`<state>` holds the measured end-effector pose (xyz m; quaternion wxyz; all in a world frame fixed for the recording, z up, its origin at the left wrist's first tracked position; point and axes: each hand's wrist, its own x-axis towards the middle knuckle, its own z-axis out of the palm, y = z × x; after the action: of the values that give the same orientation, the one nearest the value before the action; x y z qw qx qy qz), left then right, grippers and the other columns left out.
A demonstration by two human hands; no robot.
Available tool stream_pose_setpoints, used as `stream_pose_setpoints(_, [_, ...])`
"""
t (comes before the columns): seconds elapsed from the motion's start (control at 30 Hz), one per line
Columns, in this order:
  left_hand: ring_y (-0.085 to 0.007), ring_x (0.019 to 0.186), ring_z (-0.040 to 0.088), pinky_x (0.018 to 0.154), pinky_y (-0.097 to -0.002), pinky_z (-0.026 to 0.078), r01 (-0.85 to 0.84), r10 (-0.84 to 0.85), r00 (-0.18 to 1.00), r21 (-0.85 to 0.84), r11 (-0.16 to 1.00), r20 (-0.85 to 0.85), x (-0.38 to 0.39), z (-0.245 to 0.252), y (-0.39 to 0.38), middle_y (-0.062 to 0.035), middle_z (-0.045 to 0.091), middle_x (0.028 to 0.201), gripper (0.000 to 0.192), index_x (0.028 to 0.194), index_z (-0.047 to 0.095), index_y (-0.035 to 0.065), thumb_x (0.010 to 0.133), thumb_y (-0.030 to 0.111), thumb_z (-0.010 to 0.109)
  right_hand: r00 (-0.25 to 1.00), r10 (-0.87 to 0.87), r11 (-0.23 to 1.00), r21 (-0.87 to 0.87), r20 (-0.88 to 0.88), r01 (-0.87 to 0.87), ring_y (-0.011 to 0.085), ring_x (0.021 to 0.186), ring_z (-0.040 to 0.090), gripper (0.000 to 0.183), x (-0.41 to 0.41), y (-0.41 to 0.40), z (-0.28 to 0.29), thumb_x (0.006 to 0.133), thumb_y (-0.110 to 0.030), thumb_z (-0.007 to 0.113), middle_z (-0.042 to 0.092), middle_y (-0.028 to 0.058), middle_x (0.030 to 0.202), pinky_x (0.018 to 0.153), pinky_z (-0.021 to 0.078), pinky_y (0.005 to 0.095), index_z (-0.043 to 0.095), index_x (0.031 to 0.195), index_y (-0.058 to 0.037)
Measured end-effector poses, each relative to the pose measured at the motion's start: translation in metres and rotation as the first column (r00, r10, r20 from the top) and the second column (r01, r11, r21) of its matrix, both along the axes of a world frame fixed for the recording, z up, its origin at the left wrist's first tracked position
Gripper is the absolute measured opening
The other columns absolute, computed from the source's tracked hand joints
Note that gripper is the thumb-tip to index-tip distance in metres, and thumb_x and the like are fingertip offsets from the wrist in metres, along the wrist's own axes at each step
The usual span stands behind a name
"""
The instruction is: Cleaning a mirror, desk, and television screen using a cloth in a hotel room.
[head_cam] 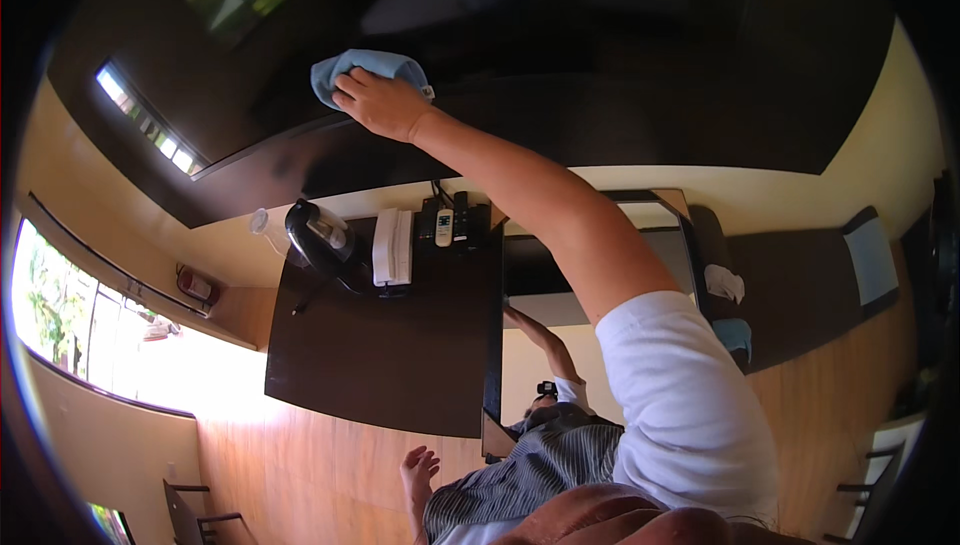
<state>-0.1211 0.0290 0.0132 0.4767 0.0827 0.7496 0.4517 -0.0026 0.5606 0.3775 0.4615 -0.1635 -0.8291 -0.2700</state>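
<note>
My right hand (379, 101) is pressing a folded light-blue cloth (382, 63) against a large dark glossy panel, which looks like a television screen (525, 35). The cloth lies near the screen's lower edge, and a small white tag sticks out at its right end. My right arm stretches up and across from a white sleeve. Low in the view, my left hand (420, 466) hangs beside my striped apron (517, 455), fingers loosely curled and apart, with nothing in it. Below the screen stands a dark brown desk (382, 365).
Along the desk's back are an electric kettle (319, 237), a glass vessel (262, 224), a white telephone-like device (393, 249) and remote controls (445, 227). A framed mirror (555, 350) adjoins it, reflecting me. To the right, a dark bench (787, 290) bears cloths. A window (67, 320) is at left.
</note>
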Motion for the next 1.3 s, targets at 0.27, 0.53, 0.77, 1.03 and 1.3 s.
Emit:
stream_pose_setpoints(0.27, [-0.0105, 0.073, 0.056, 0.065, -0.0283, 0.047, -0.007, 0.031, 0.995, 0.252, 0.968, -0.091, 0.014, 0.008, 0.077, -0.0009, 0.056, 0.085, 0.017, 0.104, 0.054, 0.0094, 0.087, 0.010, 0.056, 0.902, -0.409, 0.874, 0.227, -0.137, 0.431, 0.0319, 0.078, 0.059, 0.033, 0.279, -0.012, 0.023, 0.075, -0.003, 0.057, 0.062, 0.0107, 0.088, 0.065, 0.0445, 0.0434, 0.061, 0.106, -0.0137])
stream_pose_setpoints(0.53, [-0.0258, 0.089, 0.055, 0.079, -0.0340, 0.046, 0.170, 0.073, 0.403, 0.153, 0.973, -0.912, -0.046, -0.035, 0.121, -0.0125, 0.051, 0.108, 0.034, 0.124, 0.044, 0.0052, 0.092, 0.013, 0.049, 0.506, -0.460, 0.883, -0.318, -0.729, 0.345, 0.0241, 0.083, 0.063, 0.024, 0.567, 0.024, -0.111, 0.074, 0.011, 0.050, 0.064, 0.0148, 0.086, 0.079, 0.0500, 0.0355, 0.055, 0.097, 0.0066])
stream_pose_setpoints(0.77, [-0.0387, 0.092, 0.056, 0.076, -0.0437, 0.049, 0.282, -0.125, 0.329, -0.029, 0.959, -0.936, -0.060, -0.069, 0.162, -0.0182, 0.050, 0.116, 0.033, 0.124, 0.045, 0.0097, 0.091, 0.014, 0.049, 0.755, -0.568, 0.821, -0.284, -0.327, 0.495, 0.0351, 0.095, 0.049, 0.044, 0.414, 0.085, -0.178, 0.083, -0.011, 0.059, 0.050, 0.0241, 0.106, 0.085, 0.0378, 0.0415, 0.049, 0.123, 0.0053])
stream_pose_setpoints(1.03, [-0.0381, 0.085, 0.057, 0.067, -0.0461, 0.049, 0.265, -0.096, 0.246, -0.028, 0.964, -0.964, -0.120, -0.062, 0.203, -0.0161, 0.053, 0.101, 0.026, 0.115, 0.048, 0.0098, 0.090, 0.012, 0.049, 0.801, -0.481, 0.866, 0.335, 0.356, 0.371, 0.0165, 0.096, 0.050, 0.052, 0.243, 0.088, -0.168, 0.077, -0.002, 0.058, 0.052, -0.0043, 0.104, 0.077, 0.0369, 0.0338, 0.056, 0.126, -0.0205])
stream_pose_setpoints(1.3, [-0.0350, 0.086, 0.058, 0.070, -0.0424, 0.049, 0.181, 0.064, 0.477, 0.169, 0.969, -0.876, -0.135, -0.067, 0.199, -0.0170, 0.053, 0.099, 0.029, 0.115, 0.050, 0.0051, 0.087, 0.010, 0.053, 0.833, -0.342, 0.909, 0.377, 0.435, 0.177, 0.0160, 0.095, 0.048, 0.049, -0.013, 0.106, -0.139, 0.080, -0.010, 0.052, 0.050, -0.0034, 0.104, 0.080, 0.0413, 0.0319, 0.053, 0.127, -0.0189])
